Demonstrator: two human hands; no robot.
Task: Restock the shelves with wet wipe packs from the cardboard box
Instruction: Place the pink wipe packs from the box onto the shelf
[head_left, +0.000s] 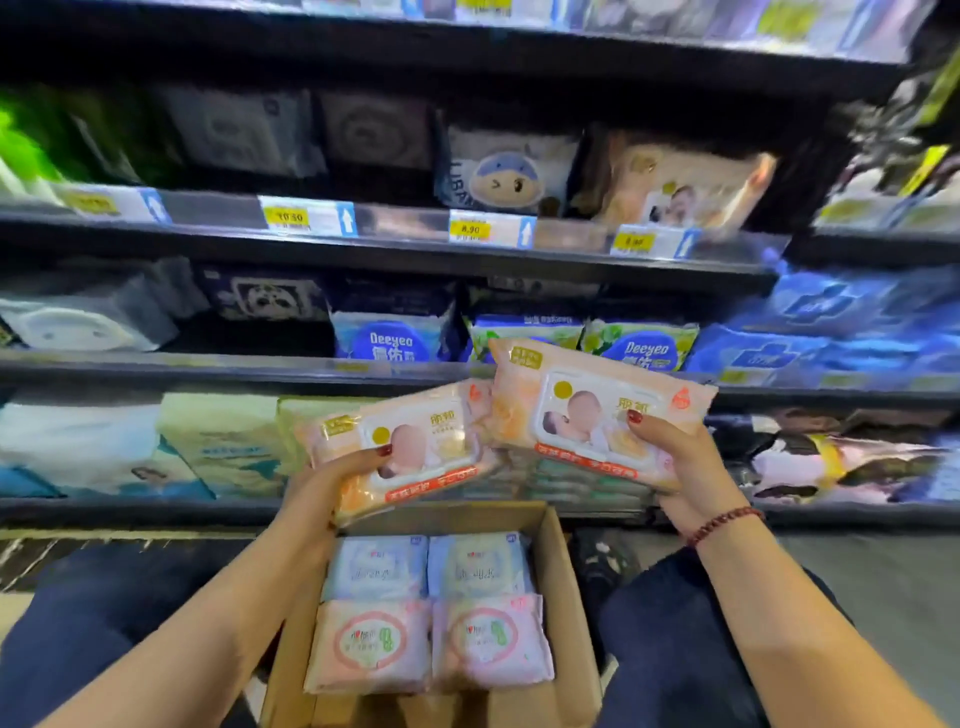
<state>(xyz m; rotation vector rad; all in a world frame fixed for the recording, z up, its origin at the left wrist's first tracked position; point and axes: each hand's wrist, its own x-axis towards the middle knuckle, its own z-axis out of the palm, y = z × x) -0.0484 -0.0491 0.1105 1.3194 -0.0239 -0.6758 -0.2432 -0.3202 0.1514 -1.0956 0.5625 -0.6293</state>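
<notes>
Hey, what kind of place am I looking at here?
Probably a supermarket or drugstore aisle: shelves packed with wipe packs, yellow price tags on the shelf edges, and an open cardboard box of stock.

**Store aisle, dark shelving**

Black shelves filled the frame from the top edge to the lower middle. Four boards showed, running left to right and bowed by the wide lens. Clear front rails carried yellow-and-white price tags with blue arrows, mid-frame. A second bay stood at the right edge. Grey floor lay at lower right, and a darker veined strip at lower left. Bright glare sat on the rails. The frame edges were blurred.
</notes>
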